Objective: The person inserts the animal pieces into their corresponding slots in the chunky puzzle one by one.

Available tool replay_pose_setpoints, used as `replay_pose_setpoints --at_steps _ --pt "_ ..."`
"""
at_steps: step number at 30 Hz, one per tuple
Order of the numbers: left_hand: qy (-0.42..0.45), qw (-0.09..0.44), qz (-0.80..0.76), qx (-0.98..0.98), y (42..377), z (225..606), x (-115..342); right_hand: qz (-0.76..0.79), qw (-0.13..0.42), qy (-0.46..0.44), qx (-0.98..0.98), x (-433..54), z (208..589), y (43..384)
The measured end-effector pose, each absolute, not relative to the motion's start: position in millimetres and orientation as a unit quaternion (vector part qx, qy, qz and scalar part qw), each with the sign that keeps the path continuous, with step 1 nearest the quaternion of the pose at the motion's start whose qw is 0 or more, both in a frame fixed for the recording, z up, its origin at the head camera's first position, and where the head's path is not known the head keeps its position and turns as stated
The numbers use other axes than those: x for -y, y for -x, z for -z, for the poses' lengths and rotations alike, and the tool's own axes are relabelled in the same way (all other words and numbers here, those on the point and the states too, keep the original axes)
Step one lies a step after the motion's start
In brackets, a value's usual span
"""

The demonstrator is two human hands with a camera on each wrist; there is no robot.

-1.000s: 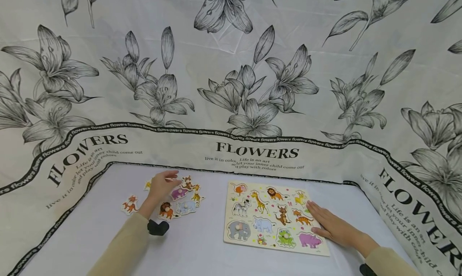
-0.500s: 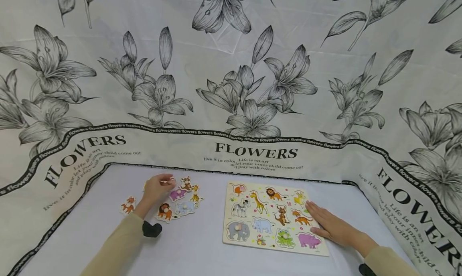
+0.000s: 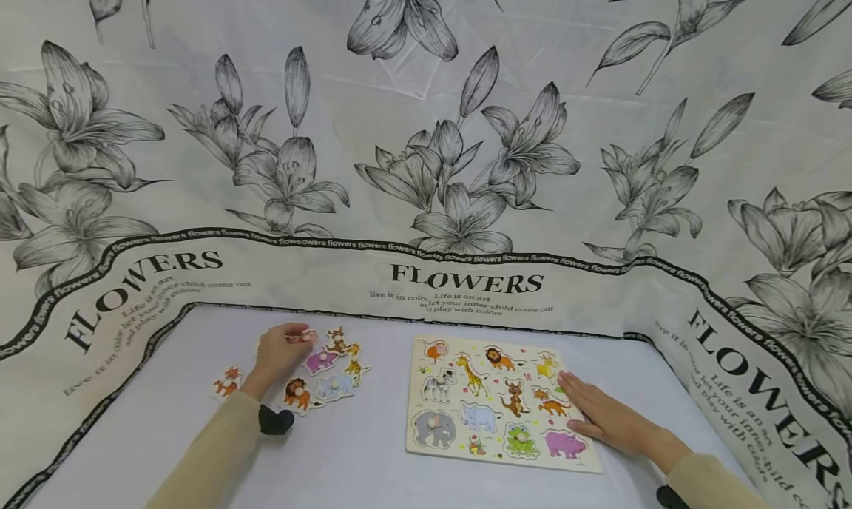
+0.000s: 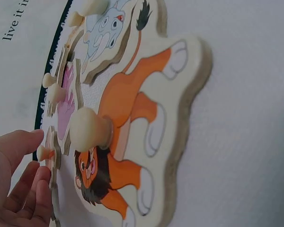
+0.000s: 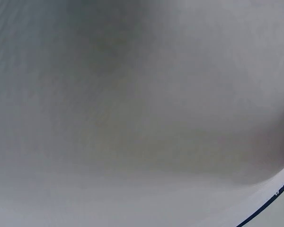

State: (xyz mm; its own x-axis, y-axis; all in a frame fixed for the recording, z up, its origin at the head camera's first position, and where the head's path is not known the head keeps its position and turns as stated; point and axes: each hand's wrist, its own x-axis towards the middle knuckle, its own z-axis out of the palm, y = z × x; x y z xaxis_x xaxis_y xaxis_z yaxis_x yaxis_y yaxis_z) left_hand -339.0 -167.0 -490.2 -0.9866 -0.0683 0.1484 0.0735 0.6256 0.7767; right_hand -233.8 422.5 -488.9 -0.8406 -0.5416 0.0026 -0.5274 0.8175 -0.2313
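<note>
In the head view my left hand [image 3: 278, 354] is over the loose knobbed animal pieces, its fingertips at a small pinkish piece [image 3: 310, 336]. The left wrist view shows thumb and fingers either side of that piece's wooden knob [image 4: 43, 152], with small gaps around it. Close by lie a lion piece [image 4: 128, 113], a purple hippo piece [image 3: 321, 361], a blue rhino piece [image 3: 335, 385], a kangaroo piece [image 3: 336, 339] and a giraffe piece [image 3: 355, 361]. My right hand [image 3: 609, 416] rests flat with straight fingers on the right edge of the wooden puzzle board [image 3: 459, 450].
An elephant piece [image 3: 434, 426] and a frog piece [image 3: 521, 441], both knobbed, sit in the board. An orange piece [image 3: 227, 382] lies left of my left forearm. The white tablecloth [image 3: 353, 457] runs to a flower-printed cloth [image 3: 466, 302] behind.
My left hand has shifted slightly left, and its fingers have come down around the pinkish piece's knob. The right hand stays on the board. The head view has turned slightly.
</note>
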Motion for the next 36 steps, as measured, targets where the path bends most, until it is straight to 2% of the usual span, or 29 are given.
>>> replay_pose_setpoints --at_steps 18,27,36 --pt "-0.030 0.069 0.435 0.897 341.9 494.4 175.8 0.106 0.030 0.279 -0.954 -416.4 488.9 230.9" --pt "-0.037 0.059 0.439 0.896 342.4 497.2 175.2 0.099 0.005 0.291 -0.951 -417.5 489.3 229.0" --pt "-0.039 0.057 0.438 0.896 349.0 498.5 172.9 0.092 0.003 0.272 -0.958 -421.0 489.0 231.4"
